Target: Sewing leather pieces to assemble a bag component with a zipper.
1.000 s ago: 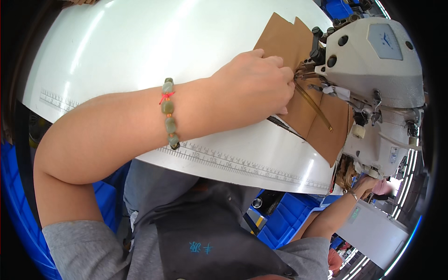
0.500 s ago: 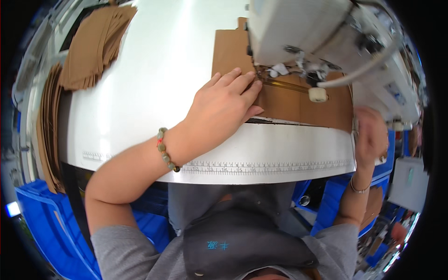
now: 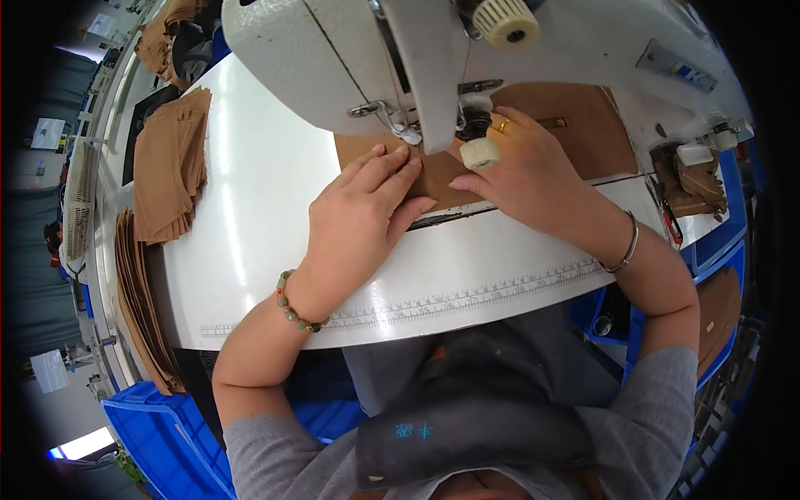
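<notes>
A flat brown fabric panel lies beneath the head of a white sewing machine. On the panel's left part my left hand rests flat, fingers extended toward the needle area and thumb spread. My right hand presses on the panel just right of the presser area, its thumb apart and some fingers hidden behind the machine's cream knob. A short metallic strip shows on the panel beyond that hand. The needle tip is hidden from sight.
A stack of brown pieces lies on the white table at left, with more hanging over its left edge. Blue bins stand below. At right are brown scraps and a red-handled tool.
My right hand has come from the table's right side onto the panel by the needle area. My left hand stays flat on the panel. The whole view has shifted and tilted.
</notes>
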Demonstrator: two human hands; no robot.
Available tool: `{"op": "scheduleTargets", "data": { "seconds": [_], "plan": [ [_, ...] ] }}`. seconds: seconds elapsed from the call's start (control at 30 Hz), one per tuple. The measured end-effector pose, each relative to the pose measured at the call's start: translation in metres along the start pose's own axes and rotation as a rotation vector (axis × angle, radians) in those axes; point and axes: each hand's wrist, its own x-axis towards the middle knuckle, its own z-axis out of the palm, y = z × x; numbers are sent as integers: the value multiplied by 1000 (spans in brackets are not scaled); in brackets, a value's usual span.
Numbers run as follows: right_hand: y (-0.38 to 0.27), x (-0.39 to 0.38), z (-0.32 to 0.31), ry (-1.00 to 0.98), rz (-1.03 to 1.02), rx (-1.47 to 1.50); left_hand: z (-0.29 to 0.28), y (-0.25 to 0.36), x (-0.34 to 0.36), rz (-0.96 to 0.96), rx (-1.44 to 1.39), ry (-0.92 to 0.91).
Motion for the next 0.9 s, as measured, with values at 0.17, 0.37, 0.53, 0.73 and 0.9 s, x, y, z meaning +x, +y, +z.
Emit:
{"op": "scheduleTargets", "data": {
  "seconds": [0.17, 0.37, 0.53, 0.73, 0.9],
  "plan": [
    [-4, 0, 8, 36, -20, 4, -3, 2, 1, 2, 15, -25],
    [-5, 1, 7, 33, -30, 2, -2, 1, 2, 21, 24, -24],
    [-4, 3, 5, 36, -27, 19, 0, -1, 4, 31, 15, -6],
    [-3, 1, 10, 67, -17, 19, -1, -2, 3, 26, 62, -29],
    [-1, 1, 13, 84, -26, 10, 0, -2, 5, 15, 59, -31]
  ]
}}
